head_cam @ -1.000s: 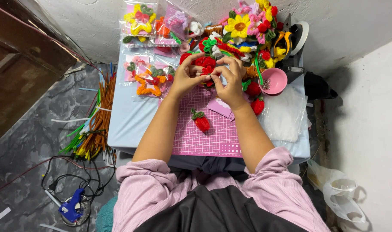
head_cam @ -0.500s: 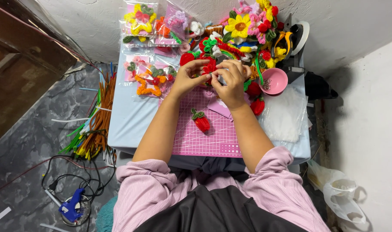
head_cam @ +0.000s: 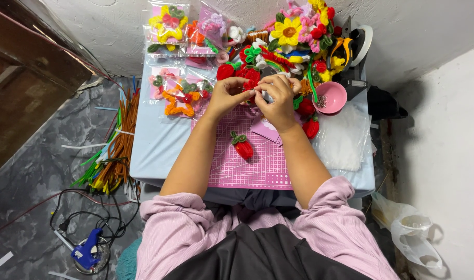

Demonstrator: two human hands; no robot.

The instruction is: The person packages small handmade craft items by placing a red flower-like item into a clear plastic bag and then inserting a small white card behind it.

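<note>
1. Red chenille piece [head_cam: 251,89], small and fuzzy, sits between both hands above the far edge of the pink cutting mat [head_cam: 257,166]; it is largely hidden by the fingers, so its exact form cannot be told.
2. Left hand [head_cam: 227,94]: fingers curled and pressed together, tips pinching the red piece from the left.
3. Right hand [head_cam: 278,98]: fingers bunched, tips closing on the same piece from the right; whether a second item is held there cannot be told.
4. Change noted: a second ago the hands stood slightly apart with fingers looser; half a second ago they drew in; now the fingertips meet tightly over the piece; judged, the work has passed from positioning to a fine twisting or fastening pinch.
5. Finished red strawberry [head_cam: 242,147] lies alone on the mat, unmoved across the pictures, near the left forearm.
6. Surroundings unchanged: pink bowl [head_cam: 328,98] just right of the hands; bagged chenille flowers [head_cam: 170,26] at the far left of the table; loose chenille stems [head_cam: 115,155] on the floor; blue glue gun [head_cam: 86,252] beside them.
</note>
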